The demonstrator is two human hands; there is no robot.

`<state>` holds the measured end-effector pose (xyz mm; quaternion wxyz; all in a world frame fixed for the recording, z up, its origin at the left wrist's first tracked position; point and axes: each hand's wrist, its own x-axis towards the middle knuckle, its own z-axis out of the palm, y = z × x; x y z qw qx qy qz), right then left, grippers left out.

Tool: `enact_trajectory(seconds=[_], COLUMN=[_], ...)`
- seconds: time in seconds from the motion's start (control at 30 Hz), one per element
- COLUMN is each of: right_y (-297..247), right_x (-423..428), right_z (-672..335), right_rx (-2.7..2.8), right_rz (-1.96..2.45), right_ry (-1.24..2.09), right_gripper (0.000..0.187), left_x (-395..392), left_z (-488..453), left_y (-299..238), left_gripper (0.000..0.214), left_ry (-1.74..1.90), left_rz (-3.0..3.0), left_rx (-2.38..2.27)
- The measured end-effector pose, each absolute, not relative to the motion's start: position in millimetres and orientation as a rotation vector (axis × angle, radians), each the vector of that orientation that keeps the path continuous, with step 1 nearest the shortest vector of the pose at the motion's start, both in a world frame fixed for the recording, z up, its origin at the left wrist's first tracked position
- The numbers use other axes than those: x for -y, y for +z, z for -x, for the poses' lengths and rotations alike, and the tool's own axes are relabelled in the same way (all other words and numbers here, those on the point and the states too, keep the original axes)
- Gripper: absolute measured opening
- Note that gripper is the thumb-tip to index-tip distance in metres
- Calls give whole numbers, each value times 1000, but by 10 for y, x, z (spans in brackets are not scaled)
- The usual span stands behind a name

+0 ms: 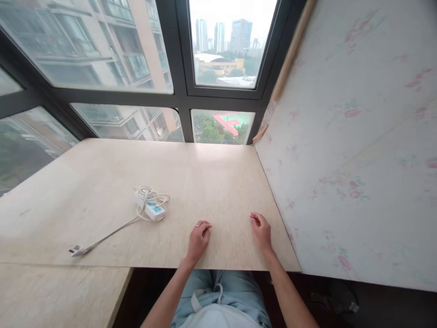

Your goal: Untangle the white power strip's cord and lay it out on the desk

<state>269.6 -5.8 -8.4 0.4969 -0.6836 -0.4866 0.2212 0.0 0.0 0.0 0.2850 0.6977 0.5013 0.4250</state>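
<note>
Here are two bare hands at the near side of the pale tabletop [218, 182], the left hand [199, 241] nearer the power strip [155, 211], the right hand [262, 232] just beside the papered wall [341, 159]. Both curl loosely with nothing visible in them; whether the fingertips close fully, I can't tell. The strip lies farther left and beyond, touched by neither. The cable [114, 233] is the troublemaker: loose loops sprawl over the strip (a snag in waiting), so lifting the strip alone could drag them into a tangle. The plug [78, 250] lies out near left, close to the tabletop's near edge; a careless tug on the cable could scrape its prongs or catch them at that seam.
</note>
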Motion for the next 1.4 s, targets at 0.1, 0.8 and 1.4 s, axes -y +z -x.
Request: enact_trajectory(seconds=[0.1,0.8,1.4], right_y=[-87,-108,-168], right_x=[55,38,-3], right_z=[-2699,-2713,-2685], right_rx=[1181,1203,1201], right_rz=[1672,1747,1817], right_ry=[532,532,437], right_gripper=[26,32,37], left_x=[8,42,123], left_z=[-8,8,112], left_y=[24,39,57], left_gripper=[22,25,26], left_ry=[1129,1125,1143], left_rz=[-1876,-1781,-1742], left_rx=[-1360,-1350,-1273])
